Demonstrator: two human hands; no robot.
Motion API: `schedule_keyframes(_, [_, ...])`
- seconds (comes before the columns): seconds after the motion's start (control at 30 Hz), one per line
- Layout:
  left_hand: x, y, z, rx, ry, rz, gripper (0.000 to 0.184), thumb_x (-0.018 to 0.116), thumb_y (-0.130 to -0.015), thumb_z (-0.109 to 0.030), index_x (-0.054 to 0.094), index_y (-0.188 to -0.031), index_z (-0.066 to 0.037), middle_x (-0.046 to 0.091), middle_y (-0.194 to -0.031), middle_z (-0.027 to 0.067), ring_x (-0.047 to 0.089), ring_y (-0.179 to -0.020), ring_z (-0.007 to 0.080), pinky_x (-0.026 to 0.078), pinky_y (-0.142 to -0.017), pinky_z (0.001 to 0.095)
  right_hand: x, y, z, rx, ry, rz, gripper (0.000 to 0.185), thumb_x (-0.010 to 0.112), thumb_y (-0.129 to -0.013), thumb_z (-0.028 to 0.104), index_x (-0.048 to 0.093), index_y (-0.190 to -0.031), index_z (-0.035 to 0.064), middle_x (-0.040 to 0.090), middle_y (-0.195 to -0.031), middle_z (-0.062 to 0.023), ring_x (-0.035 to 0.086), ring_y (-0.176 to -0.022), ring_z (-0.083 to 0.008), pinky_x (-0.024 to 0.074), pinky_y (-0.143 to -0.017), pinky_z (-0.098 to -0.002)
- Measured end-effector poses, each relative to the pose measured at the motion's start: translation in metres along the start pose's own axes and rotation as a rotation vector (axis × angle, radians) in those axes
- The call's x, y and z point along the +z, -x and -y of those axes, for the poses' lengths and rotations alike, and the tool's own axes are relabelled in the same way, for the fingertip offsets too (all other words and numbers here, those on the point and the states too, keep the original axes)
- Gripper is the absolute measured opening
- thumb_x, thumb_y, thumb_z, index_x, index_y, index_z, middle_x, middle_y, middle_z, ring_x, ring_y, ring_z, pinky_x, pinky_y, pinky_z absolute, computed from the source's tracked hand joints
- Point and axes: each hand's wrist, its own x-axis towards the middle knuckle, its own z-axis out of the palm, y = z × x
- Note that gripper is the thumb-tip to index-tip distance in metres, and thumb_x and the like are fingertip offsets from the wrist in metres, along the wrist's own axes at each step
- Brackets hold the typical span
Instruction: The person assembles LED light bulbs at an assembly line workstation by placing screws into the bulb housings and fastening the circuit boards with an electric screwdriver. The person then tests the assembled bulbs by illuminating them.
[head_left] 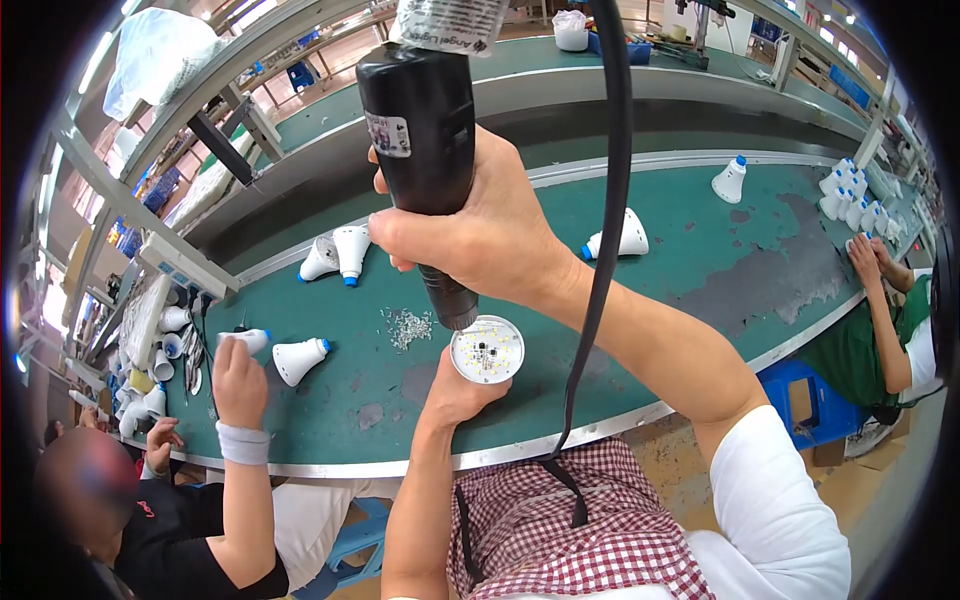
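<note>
My right hand (480, 225) is wrapped round a black electric screwdriver (415, 130), held upright with its tip pointing down. Below it my left hand (462, 392) grips a white lamp housing (487, 350), whose open round face shows a board with small yellow chips. The screwdriver's tip is at the upper left edge of that face; whether they touch is unclear. A pile of small screw-like pieces (408, 328) lies on the green table (560, 370) just left of the lamp.
White lamps with blue caps lie at left (300, 361), behind (351, 252) and at right (622, 235); one stands farther right (730, 181). A black cable (612, 150) hangs beside my right forearm. Co-workers' hands are at the left (240, 385) and far right (868, 260).
</note>
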Motion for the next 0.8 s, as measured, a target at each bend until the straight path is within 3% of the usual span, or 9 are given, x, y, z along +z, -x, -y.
schedule_keyframes(0.07, [-0.0017,-0.0006,0.0031,-0.006,0.009,0.005,0.034,0.064,-0.056,0.0,0.054,-0.088,0.0,0.057,-0.08,0.0028,0.051,-0.073,0.0112,0.043,-0.068,0.0253,0.0,-0.0005,-0.0012,-0.003,-0.008,0.004,0.027,0.062,-0.06,0.007,0.046,-0.081,0.0,0.048,-0.062,-0.0017,0.049,-0.051,-0.0078,0.0418,-0.045,-0.0229])
schedule_keyframes(0.13, [-0.0056,-0.0019,0.0097,-0.03,-0.023,0.048,0.048,0.068,-0.054,0.002,0.05,-0.098,-0.002,0.057,-0.086,0.003,0.054,-0.078,0.0115,0.046,-0.071,0.027,0.0002,-0.0004,-0.0011,-0.006,-0.017,0.009,0.027,0.061,-0.061,0.007,0.046,-0.081,-0.0002,0.048,-0.062,-0.0018,0.049,-0.05,-0.0078,0.0418,-0.044,-0.0231])
schedule_keyframes(0.27, [-0.0027,-0.0016,0.0073,-0.007,-0.024,0.055,0.046,0.068,-0.054,0.002,0.05,-0.097,-0.002,0.057,-0.085,0.0028,0.054,-0.078,0.0115,0.045,-0.071,0.0266,0.0012,0.0011,0.005,0.052,-0.047,0.023,0.028,0.061,-0.061,0.006,0.046,-0.083,-0.0007,0.048,-0.061,-0.002,0.049,-0.048,-0.0083,0.0417,-0.043,-0.0233])
schedule_keyframes(0.33, [0.0013,0.0002,0.0017,0.007,-0.013,0.006,0.034,0.064,-0.056,0.0,0.054,-0.088,0.0,0.057,-0.079,0.0024,0.05,-0.071,0.0106,0.042,-0.066,0.0247,-0.0001,0.0018,0.006,0.076,-0.053,0.024,0.029,0.061,-0.061,0.006,0.046,-0.084,-0.0008,0.048,-0.061,-0.0021,0.049,-0.048,-0.0085,0.0419,-0.044,-0.0234])
schedule_keyframes(0.4, [0.0009,0.0,0.003,0.01,-0.012,0.013,0.033,0.064,-0.056,0.0,0.054,-0.087,0.0,0.057,-0.079,0.0024,0.05,-0.071,0.0106,0.042,-0.066,0.0247,-0.0026,0.0016,0.0043,0.081,-0.025,0.071,0.029,0.063,-0.063,0.001,0.047,-0.087,-0.0014,0.052,-0.071,-0.0049,0.054,-0.054,-0.0112,0.0461,-0.048,-0.0252])
schedule_keyframes(0.67, [0.0013,0.0009,0.0016,0.008,0.003,0.009,0.032,0.064,-0.056,0.0,0.055,-0.086,0.0,0.057,-0.078,0.0021,0.05,-0.07,0.0105,0.042,-0.066,0.0247,-0.0031,0.0002,0.0026,0.031,0.038,0.067,0.029,0.063,-0.063,0.0,0.046,-0.086,-0.0012,0.051,-0.068,-0.0039,0.053,-0.053,-0.0107,0.0455,-0.048,-0.0247])
schedule_keyframes(0.73, [-0.0025,0.0001,0.0065,-0.009,-0.023,0.049,0.041,0.066,-0.056,0.001,0.052,-0.094,-0.002,0.056,-0.084,0.0022,0.053,-0.078,0.0112,0.044,-0.071,0.0263,-0.0027,-0.0004,-0.0003,0.007,0.067,0.064,0.029,0.063,-0.063,0.0,0.046,-0.086,-0.0013,0.051,-0.067,-0.0038,0.053,-0.052,-0.0106,0.0455,-0.048,-0.0247])
schedule_keyframes(0.8, [-0.0003,-0.0001,0.0023,0.005,-0.031,0.03,0.036,0.065,-0.055,0.0,0.054,-0.089,-0.001,0.057,-0.081,0.0021,0.051,-0.074,0.0107,0.044,-0.068,0.0254,-0.0025,-0.0005,-0.0022,-0.003,0.05,0.042,0.028,0.063,-0.063,0.0,0.046,-0.085,-0.0013,0.051,-0.068,-0.0041,0.053,-0.052,-0.0109,0.0456,-0.048,-0.025])
